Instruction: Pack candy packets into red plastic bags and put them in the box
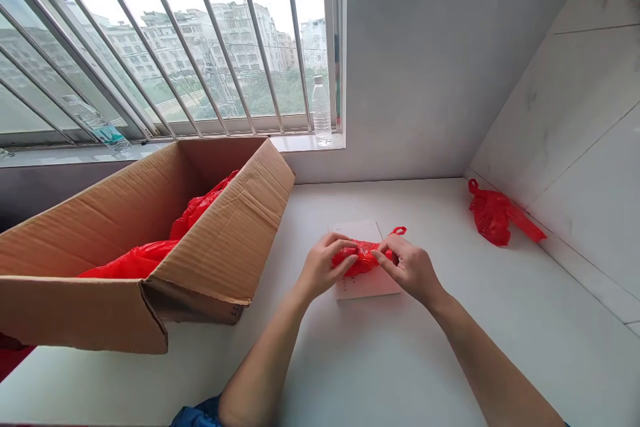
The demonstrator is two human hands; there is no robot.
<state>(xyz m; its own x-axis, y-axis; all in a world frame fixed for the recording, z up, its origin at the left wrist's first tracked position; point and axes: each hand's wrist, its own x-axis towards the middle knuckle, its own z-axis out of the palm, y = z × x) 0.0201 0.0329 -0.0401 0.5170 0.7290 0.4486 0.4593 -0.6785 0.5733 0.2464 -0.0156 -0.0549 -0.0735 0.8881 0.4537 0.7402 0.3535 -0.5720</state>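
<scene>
A crumpled red plastic bag (363, 255) lies on a white sheet of paper (367, 283) on the white counter (400, 347). My left hand (323, 267) grips the bag's left end with curled fingers. My right hand (407, 267) pinches its right end, where a small red loop handle sticks up. Both hands press the bag together over the paper.
A large open cardboard box (150, 260) stands at the left, holding red plastic bags (150, 253). Another tied red bag (493, 213) lies by the tiled right wall. A water bottle (321, 110) stands on the barred window's sill, and a second bottle (100, 127) lies there.
</scene>
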